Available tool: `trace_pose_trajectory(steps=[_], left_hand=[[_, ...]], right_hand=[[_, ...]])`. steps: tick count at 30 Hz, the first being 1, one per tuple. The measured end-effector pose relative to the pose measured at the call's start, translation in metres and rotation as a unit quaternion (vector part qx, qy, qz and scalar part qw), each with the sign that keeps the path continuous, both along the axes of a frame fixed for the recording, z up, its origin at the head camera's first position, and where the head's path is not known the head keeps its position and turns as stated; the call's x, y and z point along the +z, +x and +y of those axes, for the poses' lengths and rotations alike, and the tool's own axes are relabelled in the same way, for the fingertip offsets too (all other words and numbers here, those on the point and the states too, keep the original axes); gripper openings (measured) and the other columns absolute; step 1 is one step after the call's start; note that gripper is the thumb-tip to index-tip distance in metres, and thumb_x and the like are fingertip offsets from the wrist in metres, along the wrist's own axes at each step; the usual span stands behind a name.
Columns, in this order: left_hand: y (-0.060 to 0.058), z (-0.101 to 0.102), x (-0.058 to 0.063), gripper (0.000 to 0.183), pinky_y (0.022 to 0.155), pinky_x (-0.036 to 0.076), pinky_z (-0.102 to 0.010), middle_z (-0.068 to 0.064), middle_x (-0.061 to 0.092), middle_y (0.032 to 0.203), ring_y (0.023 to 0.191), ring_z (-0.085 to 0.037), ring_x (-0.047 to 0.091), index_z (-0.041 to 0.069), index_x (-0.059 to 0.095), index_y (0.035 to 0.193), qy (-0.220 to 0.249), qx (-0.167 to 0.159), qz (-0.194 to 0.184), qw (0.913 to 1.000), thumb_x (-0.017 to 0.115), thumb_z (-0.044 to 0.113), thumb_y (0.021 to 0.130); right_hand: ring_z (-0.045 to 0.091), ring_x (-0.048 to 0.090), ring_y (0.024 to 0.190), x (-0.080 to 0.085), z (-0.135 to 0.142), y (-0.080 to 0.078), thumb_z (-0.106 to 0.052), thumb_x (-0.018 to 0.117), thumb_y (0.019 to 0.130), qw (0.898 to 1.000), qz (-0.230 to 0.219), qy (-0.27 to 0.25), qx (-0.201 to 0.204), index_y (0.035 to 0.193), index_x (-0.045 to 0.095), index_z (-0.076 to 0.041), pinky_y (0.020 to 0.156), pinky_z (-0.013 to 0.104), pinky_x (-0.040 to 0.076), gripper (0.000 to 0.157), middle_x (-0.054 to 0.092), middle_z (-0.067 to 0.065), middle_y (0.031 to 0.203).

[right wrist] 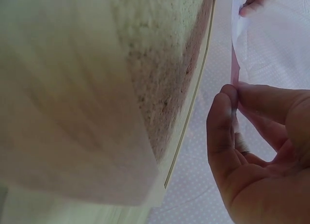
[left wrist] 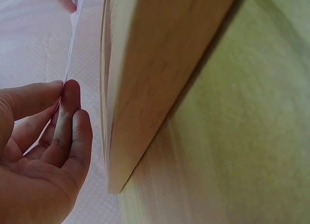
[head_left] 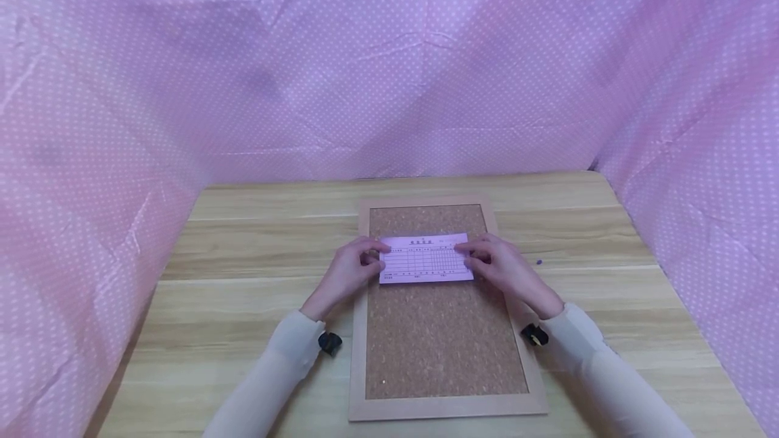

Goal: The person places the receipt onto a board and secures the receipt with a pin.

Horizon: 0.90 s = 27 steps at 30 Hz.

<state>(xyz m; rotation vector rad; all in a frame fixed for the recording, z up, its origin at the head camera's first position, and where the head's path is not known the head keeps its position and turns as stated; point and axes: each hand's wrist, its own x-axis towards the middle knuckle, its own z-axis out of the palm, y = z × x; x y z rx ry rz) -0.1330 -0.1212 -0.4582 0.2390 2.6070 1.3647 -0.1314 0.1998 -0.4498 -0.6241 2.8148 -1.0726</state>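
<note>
A pink printed form slip [head_left: 426, 259] with a ruled grid is held flat above the upper part of a cork board [head_left: 444, 343] in a light wood frame. My left hand [head_left: 351, 268] pinches its left edge between thumb and fingers. On the opposite edge, my right hand [head_left: 500, 263] has the same kind of pinch. Both wrist views show the slip edge-on, the left hand [left wrist: 48, 132] and right hand [right wrist: 261, 132] gripping its ends, with a gap between it and the board's frame [left wrist: 140, 88].
The board lies on a wood-grain table [head_left: 243, 242]. A small dark blue object [head_left: 539, 262] sits right of the board. Near the board's lower left corner is a tiny pale dot [head_left: 384, 381]. Pink dotted cloth [head_left: 389, 66] hangs around the table.
</note>
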Motion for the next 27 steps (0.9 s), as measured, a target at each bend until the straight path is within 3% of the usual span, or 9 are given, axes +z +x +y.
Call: trace_pose_trajectory(steps=[17, 27], left_hand=[[-0.001, 0.008, -0.005, 0.025, 0.079, 0.055, -0.034, -0.008, 0.065, 0.118, 0.090, -0.015, 0.063, 0.005, 0.073, 0.118, -0.035, -0.038, 0.018, 0.9985, 0.073, 0.001, 0.093], [-0.001, 0.013, -0.009, 0.026, 0.083, 0.054, -0.035, -0.007, 0.066, 0.114, 0.093, -0.017, 0.063, 0.004, 0.074, 0.118, -0.052, -0.055, 0.033, 0.9966, 0.074, 0.002, 0.092]], right_hand=[[0.039, 0.063, 0.112, -0.004, 0.004, -0.007, 0.001, 0.071, 0.092, 1.000, 0.019, 0.010, 0.023, 0.121, 0.074, 0.002, 0.094, 0.054, 0.051, 0.028, 0.068, 0.022, 0.121], [0.025, 0.062, 0.095, -0.007, 0.008, -0.009, 0.001, 0.071, 0.092, 0.999, 0.015, 0.032, 0.037, 0.120, 0.073, 0.003, 0.082, 0.042, 0.051, 0.028, 0.068, 0.015, 0.112]])
